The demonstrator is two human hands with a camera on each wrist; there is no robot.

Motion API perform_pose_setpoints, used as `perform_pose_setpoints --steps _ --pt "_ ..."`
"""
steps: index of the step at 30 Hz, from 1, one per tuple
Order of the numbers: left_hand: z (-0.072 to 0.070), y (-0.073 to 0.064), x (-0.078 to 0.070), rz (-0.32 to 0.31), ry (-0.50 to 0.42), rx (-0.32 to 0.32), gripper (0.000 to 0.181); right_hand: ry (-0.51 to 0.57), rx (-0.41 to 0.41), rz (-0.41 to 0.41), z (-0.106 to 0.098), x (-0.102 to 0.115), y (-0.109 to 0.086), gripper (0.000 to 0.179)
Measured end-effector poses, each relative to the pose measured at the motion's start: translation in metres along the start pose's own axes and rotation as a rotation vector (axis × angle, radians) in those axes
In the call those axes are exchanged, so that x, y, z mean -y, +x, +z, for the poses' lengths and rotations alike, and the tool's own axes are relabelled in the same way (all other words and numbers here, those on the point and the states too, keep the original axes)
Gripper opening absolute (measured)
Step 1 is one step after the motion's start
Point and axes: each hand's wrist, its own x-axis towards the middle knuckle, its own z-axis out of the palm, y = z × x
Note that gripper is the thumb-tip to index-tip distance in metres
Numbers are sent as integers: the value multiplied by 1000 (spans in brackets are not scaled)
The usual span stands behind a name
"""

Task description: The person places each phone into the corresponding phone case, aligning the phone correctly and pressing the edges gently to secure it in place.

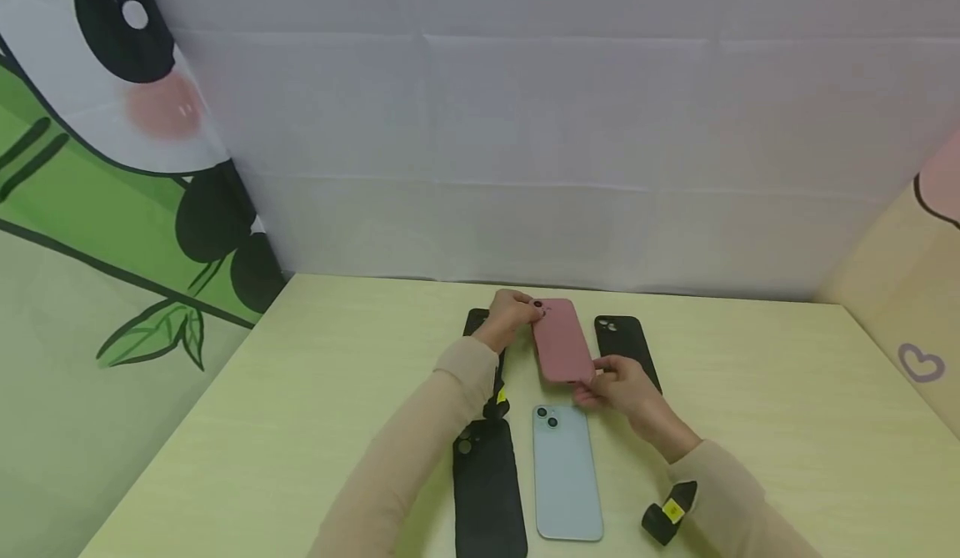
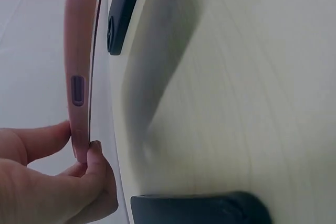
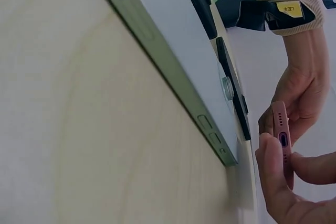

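Note:
A pink phone case [image 1: 562, 345] is held up over the back of the table, its outer side facing up. My left hand [image 1: 512, 318] pinches its far left corner, thumb on one face and fingers on the other in the left wrist view. With thumb and fingers, my right hand [image 1: 626, 391] grips the near right corner. The right wrist view shows the port slot and small holes along the near end of the case. Nearer me, below the case, lies a light blue phone [image 1: 567, 475], its back and two camera lenses upward.
One black phone case [image 1: 621, 337] lies beyond my right hand, partly covered by it. Another black case [image 1: 476, 320] sits under my left wrist, mostly hidden. A third black case [image 1: 491, 491] lies left of the blue phone. A white wall covering [image 1: 480, 233] borders the table's back edge.

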Motion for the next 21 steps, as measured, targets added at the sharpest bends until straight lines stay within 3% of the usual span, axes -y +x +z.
perform_pose_setpoints --steps 6,14,17,20,21 --pt "6 9 -2 -33 98 -27 43 -7 33 -2 -3 -3 7 36" --pt "15 22 0 -52 204 -42 45 -70 66 -11 -10 -8 20 21" --pt "20 46 13 5 280 -37 45 -103 87 -19 -14 -9 27 19" --pt "24 50 13 33 343 -36 46 -125 105 -26 -17 -10 33 16" --pt "30 85 35 56 359 -39 48 -131 110 -30 -18 -11 35 15"
